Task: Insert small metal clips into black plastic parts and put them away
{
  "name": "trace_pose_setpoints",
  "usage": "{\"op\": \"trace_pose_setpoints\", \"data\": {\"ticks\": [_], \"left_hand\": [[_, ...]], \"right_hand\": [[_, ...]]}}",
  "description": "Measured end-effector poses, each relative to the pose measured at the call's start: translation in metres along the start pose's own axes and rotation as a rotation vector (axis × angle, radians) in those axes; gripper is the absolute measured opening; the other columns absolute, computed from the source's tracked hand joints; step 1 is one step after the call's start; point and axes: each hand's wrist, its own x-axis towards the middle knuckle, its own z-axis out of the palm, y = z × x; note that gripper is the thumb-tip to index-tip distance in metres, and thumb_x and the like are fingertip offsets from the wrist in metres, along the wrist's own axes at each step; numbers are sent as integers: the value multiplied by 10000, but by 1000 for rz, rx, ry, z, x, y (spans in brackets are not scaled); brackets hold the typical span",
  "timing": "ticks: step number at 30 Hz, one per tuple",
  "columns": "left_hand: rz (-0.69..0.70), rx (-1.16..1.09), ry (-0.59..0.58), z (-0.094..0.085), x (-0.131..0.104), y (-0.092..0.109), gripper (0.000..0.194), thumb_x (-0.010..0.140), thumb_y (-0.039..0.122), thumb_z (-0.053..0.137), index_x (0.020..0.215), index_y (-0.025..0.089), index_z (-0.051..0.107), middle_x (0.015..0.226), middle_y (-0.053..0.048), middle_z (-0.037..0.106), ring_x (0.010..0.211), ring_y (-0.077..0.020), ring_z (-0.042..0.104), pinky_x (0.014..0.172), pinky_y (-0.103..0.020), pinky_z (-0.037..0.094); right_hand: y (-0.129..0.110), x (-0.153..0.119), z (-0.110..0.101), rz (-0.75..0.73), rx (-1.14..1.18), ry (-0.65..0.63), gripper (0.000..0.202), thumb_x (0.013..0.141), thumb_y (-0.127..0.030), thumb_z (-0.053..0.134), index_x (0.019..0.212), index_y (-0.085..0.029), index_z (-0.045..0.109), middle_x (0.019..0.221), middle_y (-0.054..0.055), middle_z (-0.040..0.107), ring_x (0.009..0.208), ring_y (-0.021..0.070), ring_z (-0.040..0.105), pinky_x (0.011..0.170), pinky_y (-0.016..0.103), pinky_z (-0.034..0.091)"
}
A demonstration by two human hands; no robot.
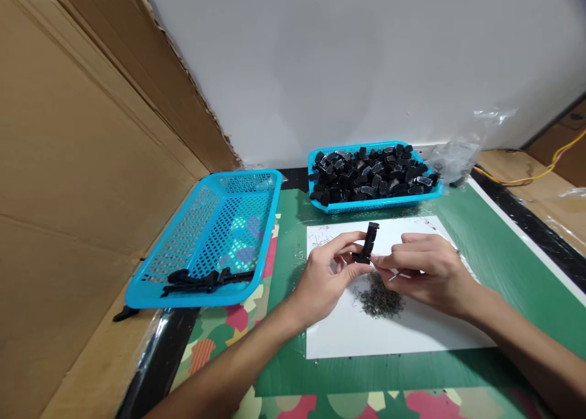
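Fingers of left hand (324,280) pinch black part (370,242) above white sheet (329,330); right hand (428,266), fingers bunched on slim pale item (392,278), at part's four o'clock; wire pile (381,298) at six; heaped blue basket (375,205) at twelve.

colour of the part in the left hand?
Black: the part in the left hand shows best in the head view.

A person's left hand (323,280) held a black part (370,242), slightly tilted, while the right hand (425,266) gripped a thin pale object (394,276) beside it. Below, small metal pieces (381,300) lay heaped on a white sheet (329,333).
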Motion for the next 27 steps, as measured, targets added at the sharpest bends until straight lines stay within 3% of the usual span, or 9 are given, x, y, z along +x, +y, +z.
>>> {"op": "trace_pose_setpoints", "data": {"ticks": [13, 17, 22, 27], "left_hand": [[-41, 10, -103, -3, -1, -5, 401, 903, 115, 751, 1284, 243, 750, 1169, -44, 789, 1049, -208, 742, 869, -276, 596], [-39, 39, -112, -5, -1, -5, 397, 968, 213, 722, 1364, 236, 722, 1159, -56, 797, 1114, -248, 730, 960, -339, 585], [25, 88, -191, -9, 0, -3, 405, 1073, 359, 593, 1459, 258, 662, 1441, -63, 696, 1309, -276, 648, 1104, -367, 506], [35, 162, -252, -10, -1, 3, 431, 1133, 413, 435, 1505, 282, 609, 1448, -50, 687, 1348, -258, 618, 1141, -372, 464]], "right_hand": [[-1, 5, -4, 55, 84, -93, 134, 938, -91, 683, 859, -183, 740, 651, -42, 725, 495, 97, 455, 565, 288, 330], [-2, 4, -5, 113, 55, -53, 130, 950, -116, 707, 903, -186, 806, 596, -34, 693, 499, 105, 489, 522, 275, 321], [-1, 4, -6, 192, 62, 0, 103, 950, -165, 746, 990, -197, 835, 609, -37, 679, 492, 89, 501, 492, 236, 347], [0, 8, -6, 129, 9, 39, 146, 976, -116, 694, 979, -203, 811, 662, -38, 738, 506, 82, 548, 533, 232, 384]]}}
